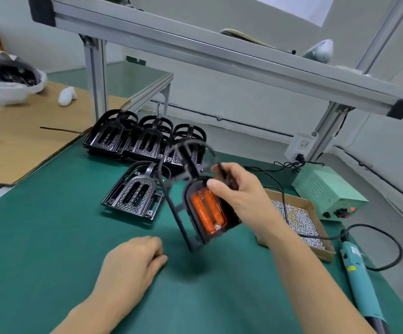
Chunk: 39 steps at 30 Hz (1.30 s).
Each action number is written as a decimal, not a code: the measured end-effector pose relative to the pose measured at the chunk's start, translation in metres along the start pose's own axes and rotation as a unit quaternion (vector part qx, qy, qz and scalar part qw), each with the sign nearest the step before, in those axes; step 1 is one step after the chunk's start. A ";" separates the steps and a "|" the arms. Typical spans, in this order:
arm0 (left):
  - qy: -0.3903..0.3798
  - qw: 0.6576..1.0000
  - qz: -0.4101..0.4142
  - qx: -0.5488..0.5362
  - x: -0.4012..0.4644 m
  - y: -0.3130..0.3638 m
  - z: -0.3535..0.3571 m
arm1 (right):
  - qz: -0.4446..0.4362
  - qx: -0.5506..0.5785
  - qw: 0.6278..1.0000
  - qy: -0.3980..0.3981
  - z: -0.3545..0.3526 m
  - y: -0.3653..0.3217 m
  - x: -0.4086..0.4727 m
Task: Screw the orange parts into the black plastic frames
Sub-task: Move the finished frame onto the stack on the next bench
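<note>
The right hand (pixel 240 196) held a black plastic frame (pixel 195 201) tilted above the green table (pixel 51 237), fingers curled round its top edge, apparently showing the orange part (pixel 207 212) seated inside, while the left hand (pixel 133 263) rested on the table, fingers loosely curled and holding nothing.

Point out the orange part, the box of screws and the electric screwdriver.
orange part (pixel 207 210): head view, middle of its translucent face, inside the held black frame.
box of screws (pixel 310 203): head view, far cardboard rim.
electric screwdriver (pixel 358 278): head view, middle of its teal body.
</note>
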<state>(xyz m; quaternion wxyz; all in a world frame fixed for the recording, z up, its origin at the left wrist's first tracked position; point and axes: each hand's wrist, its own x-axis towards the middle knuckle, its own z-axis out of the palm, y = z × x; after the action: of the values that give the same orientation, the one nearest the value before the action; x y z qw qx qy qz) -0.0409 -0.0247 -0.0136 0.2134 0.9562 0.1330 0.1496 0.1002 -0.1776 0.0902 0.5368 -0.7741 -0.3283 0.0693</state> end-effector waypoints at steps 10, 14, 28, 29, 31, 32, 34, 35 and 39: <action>-0.004 0.979 -0.036 -0.200 0.017 0.016 0.014 | 0.121 0.310 0.942 0.038 0.069 -0.006 -0.008; 0.028 0.850 -0.183 -0.494 0.015 -0.006 -0.006 | 0.095 0.302 0.946 0.068 0.067 -0.004 -0.010; 0.027 0.712 -0.110 -0.693 0.025 -0.002 -0.060 | 0.039 0.291 0.956 0.003 0.085 0.000 -0.013; 0.030 0.711 -0.110 -0.694 0.025 -0.004 -0.059 | 0.044 0.292 0.955 -0.009 0.085 0.002 -0.015; 0.043 0.709 -0.116 -0.695 0.025 -0.006 -0.058 | 0.059 0.297 0.953 -0.024 0.087 0.006 -0.019; 0.050 0.709 -0.120 -0.693 0.025 -0.006 -0.057 | 0.067 0.301 0.951 -0.026 0.089 0.008 -0.020; 0.071 0.714 -0.128 -0.685 0.025 -0.006 -0.055 | 0.080 0.309 0.947 -0.022 0.091 0.010 -0.021; 0.084 0.718 -0.129 -0.678 0.025 -0.005 -0.055 | 0.083 0.310 0.947 -0.017 0.093 0.010 -0.020; 0.116 0.730 -0.139 -0.659 0.027 -0.002 -0.056 | 0.081 0.309 0.947 -0.004 0.097 0.014 -0.018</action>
<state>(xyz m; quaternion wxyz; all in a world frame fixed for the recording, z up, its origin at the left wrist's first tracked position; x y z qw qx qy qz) -0.0358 0.0065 0.0396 0.7910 0.5218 0.1567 0.2783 0.0477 -0.1144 0.0337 0.7414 -0.5937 -0.2288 0.2134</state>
